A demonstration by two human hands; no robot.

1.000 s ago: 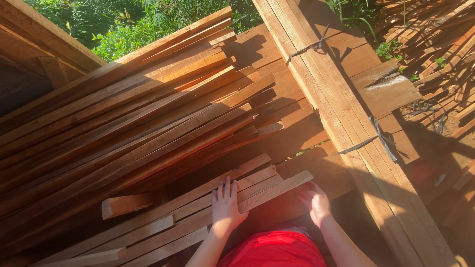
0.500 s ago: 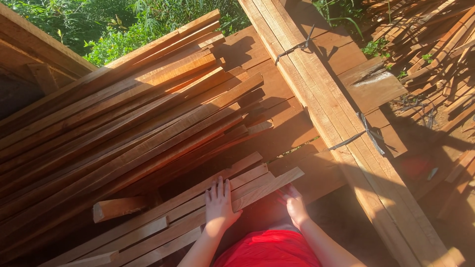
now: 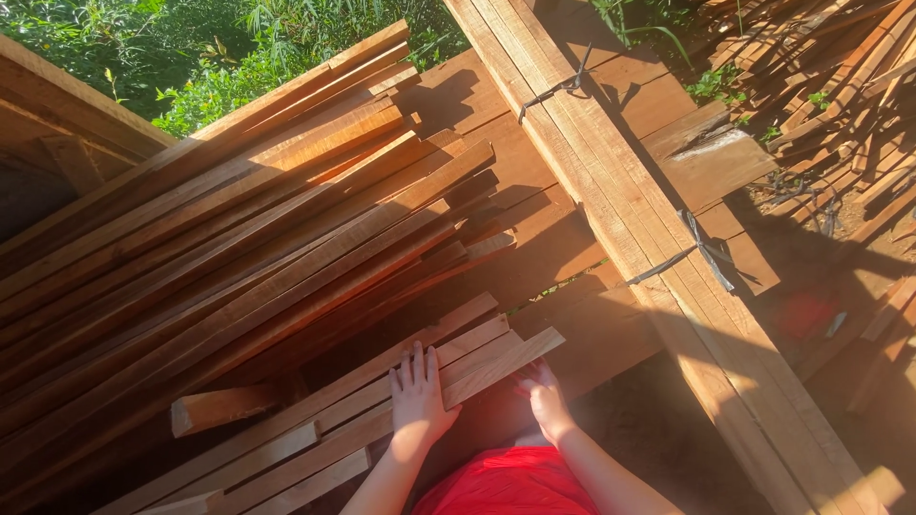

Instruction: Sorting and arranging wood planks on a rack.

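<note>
Both hands have slid up and to the left along the near slats since a second ago; the view has swung the same way, so the bound beam now runs further right in frame.

Left hand point(image 3: 417, 401): flat, fingers spread, palm down on the near bundle of slats point(image 3: 382, 410). No closed grip; it presses rather than holds.

Right hand point(image 3: 544, 396): at the cut ends of the same bundle, fingers curled against or under the end of the top slat. Whether it has closed round the wood I cannot tell, since shadow hides the fingertips.

Near bundle: several pale slats side by side, ends roughly level, lying directly in front of the person's red garment point(image 3: 510, 484), low in the frame.

Big stack of long slats point(image 3: 239, 248): fills the left and middle, fanned and uneven, ends staggered. One short offcut point(image 3: 224, 408) sticks out just left of the near bundle.

Bound beam point(image 3: 649, 238): heavy planks tied with dark wire point(image 3: 701, 253) at two places, crossing the right side over wider boards.

Progress, judged: a small group of slats sits apart from the big stack and is being squared at the ends. The big stack looks largely unsorted, so most of the work appears left.
</note>
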